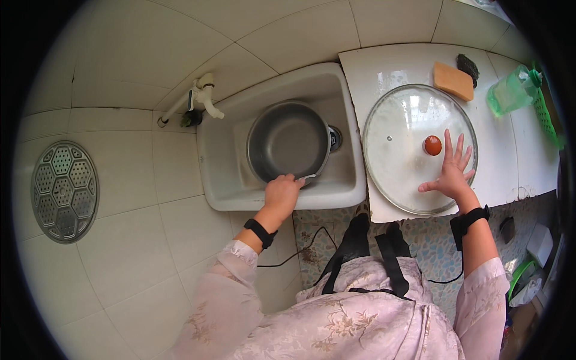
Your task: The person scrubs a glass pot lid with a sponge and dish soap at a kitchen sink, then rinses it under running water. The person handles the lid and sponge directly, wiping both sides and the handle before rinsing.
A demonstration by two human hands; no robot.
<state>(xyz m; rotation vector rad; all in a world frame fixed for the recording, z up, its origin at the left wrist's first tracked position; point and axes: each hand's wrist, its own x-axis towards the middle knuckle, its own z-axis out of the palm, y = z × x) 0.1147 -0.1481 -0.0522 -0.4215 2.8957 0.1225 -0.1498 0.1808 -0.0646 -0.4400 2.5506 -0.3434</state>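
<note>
A deep grey metal pot [290, 139] sits in the white ceramic sink [216, 180], its inside bare. My left hand [282, 193] is closed on the pot's near rim; a pale strip beside the fingertips may be its handle. On the white counter to the right lies a round glass lid [400, 175] with a metal edge and a reddish-brown knob [433, 146]. Over the lid's right side, just right of the knob, my right hand [453, 173] has its fingers spread and holds nothing. Whether it touches the glass I cannot tell.
A plastic tap [207, 96] juts from the wall at the sink's left. Behind the lid lie an orange sponge [453, 81] and a dark scouring pad [468, 69]. A green pump bottle [513, 92] stands at the right. A perforated steamer plate [65, 192] is against the tiled wall.
</note>
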